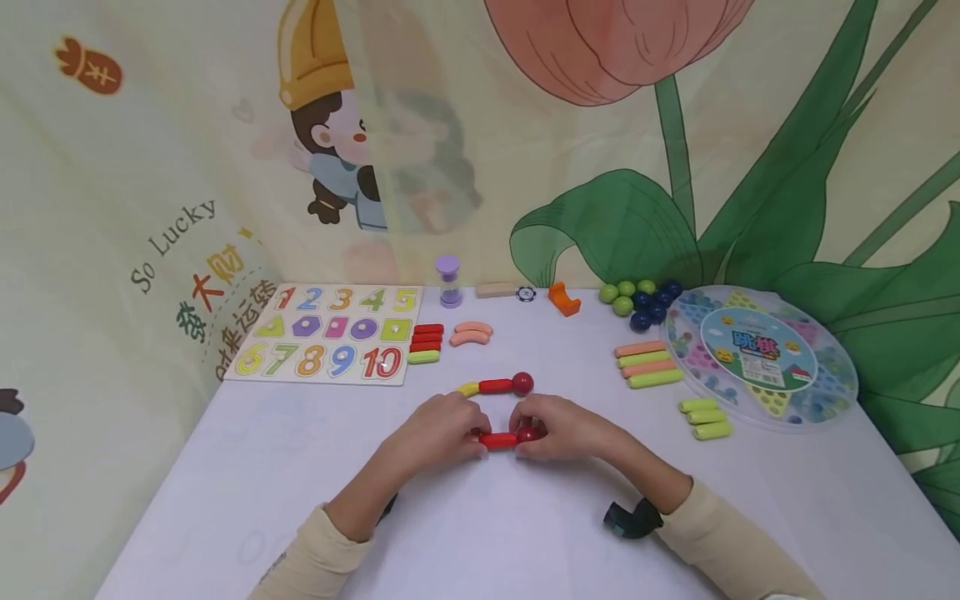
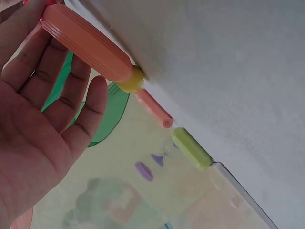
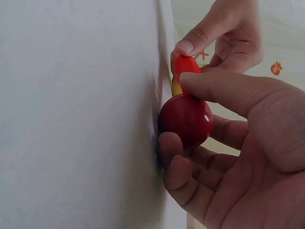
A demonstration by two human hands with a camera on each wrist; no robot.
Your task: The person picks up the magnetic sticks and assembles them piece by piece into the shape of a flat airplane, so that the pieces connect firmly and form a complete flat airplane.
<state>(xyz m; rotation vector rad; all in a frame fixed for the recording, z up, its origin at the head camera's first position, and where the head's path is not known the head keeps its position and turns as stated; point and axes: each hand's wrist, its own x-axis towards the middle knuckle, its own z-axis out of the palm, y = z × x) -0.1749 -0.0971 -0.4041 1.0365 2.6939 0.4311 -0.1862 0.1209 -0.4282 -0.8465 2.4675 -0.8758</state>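
In the head view a short red stick (image 1: pixel 497 442) lies with a dark red ball (image 1: pixel 528 434) at its right end. My left hand (image 1: pixel 444 427) pinches the stick's left end. My right hand (image 1: pixel 558 428) holds the ball; in the right wrist view its thumb touches the red stick (image 3: pixel 188 67) while the fingers curl about the ball (image 3: pixel 187 119). An orange ridged stick (image 2: pixel 88 43) runs out beside the left fingers in the left wrist view, mostly hidden from the head view. Just behind the hands, a yellow stick (image 1: pixel 468 388), another red stick (image 1: pixel 495 387) and another red ball (image 1: pixel 522 383) form a row.
Left of centre lies a number board (image 1: pixel 315 379), beside red sticks (image 1: pixel 427 337) and curved pink pieces (image 1: pixel 471 337). An hourglass (image 1: pixel 448 282) and orange arch (image 1: pixel 564 300) stand at the back. To the right are green balls (image 1: pixel 622 306), blue balls (image 1: pixel 648 315), green sticks (image 1: pixel 711 431) and a round game box (image 1: pixel 840 367).
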